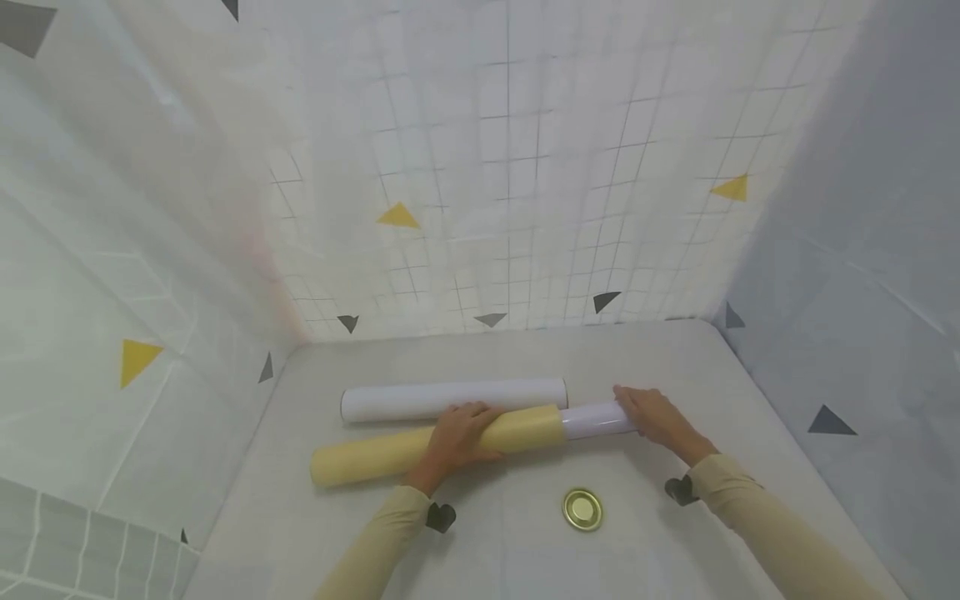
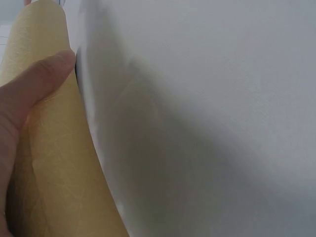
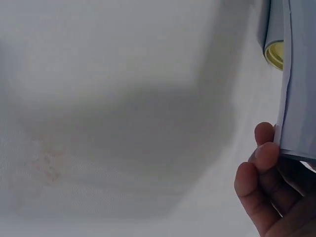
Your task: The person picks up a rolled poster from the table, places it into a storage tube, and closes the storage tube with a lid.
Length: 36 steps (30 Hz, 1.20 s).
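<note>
My left hand (image 1: pixel 456 440) grips a yellow-tan cardboard tube (image 1: pixel 371 457) around its middle, fingers over the far side and thumb (image 2: pixel 54 69) along the near side. Out of the tube's right end extends a glossy white paper roll (image 1: pixel 596 421). Its outer end is in my right hand (image 1: pixel 662 419), whose fingertips (image 3: pixel 266 155) curl at the roll's edge in the right wrist view. Behind these lies a white tube (image 1: pixel 450 400), roughly parallel to the tan one and partly overlapped by my left fingers. The right wrist view shows a gold cap (image 3: pixel 276 53) in its end.
A round gold metal lid (image 1: pixel 582 509) lies on the white table (image 1: pixel 517 542) between my forearms. White sheeting with grid lines (image 1: pixel 510 167) and triangle marks rises behind the table, with more sheeting at both sides.
</note>
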{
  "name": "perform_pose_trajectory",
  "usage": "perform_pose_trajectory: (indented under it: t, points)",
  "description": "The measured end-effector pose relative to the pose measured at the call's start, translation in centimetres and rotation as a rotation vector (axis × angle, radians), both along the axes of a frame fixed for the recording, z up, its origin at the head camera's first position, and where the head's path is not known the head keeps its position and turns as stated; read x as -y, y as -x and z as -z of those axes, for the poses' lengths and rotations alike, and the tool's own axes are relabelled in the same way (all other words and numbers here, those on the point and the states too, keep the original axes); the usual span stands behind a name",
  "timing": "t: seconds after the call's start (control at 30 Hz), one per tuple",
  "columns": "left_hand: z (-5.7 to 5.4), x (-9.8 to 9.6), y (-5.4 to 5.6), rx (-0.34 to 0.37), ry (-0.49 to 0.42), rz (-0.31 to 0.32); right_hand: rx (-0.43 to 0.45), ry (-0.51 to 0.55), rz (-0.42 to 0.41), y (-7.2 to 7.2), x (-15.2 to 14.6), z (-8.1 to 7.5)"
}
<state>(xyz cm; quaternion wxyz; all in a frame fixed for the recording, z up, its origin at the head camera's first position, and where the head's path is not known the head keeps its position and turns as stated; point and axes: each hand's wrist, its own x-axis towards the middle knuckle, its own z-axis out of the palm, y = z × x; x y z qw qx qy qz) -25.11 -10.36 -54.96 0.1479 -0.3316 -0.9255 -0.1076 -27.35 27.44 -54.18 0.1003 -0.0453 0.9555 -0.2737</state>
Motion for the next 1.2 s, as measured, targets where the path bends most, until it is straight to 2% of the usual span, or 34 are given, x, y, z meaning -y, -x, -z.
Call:
perform_pose_trajectory:
  t: [0.17, 0.3, 0.6, 0.8, 0.9, 1.2]
  points:
    - [0.1, 0.0, -0.1, 0.006, 0.001, -0.004, 0.030, 0.048, 0.009, 0.1, 0.8, 0.1]
    - [0.2, 0.0, 0.0, 0.011, -0.009, -0.001, 0.018, 0.080, 0.008, 0.0, 1.4, 0.1]
    - [0.5, 0.0, 0.0, -0.019, -0.003, -0.001, 0.016, 0.197, -0.007, -0.1, 2.2, 0.7]
    - [0.7, 0.0, 0.1, -0.045, 0.010, -0.006, 0.027, 0.254, -0.045, -0.2, 2.9, 0.9]
    - [0.8, 0.0, 0.1, -0.036, 0.019, -0.009, 0.020, 0.276, -0.067, -0.3, 3.3, 1.0]
    - [0.7, -0.1, -0.3, -0.031, 0.009, -0.011, 0.024, 0.288, -0.129, -0.5, 4.0, 1.3]
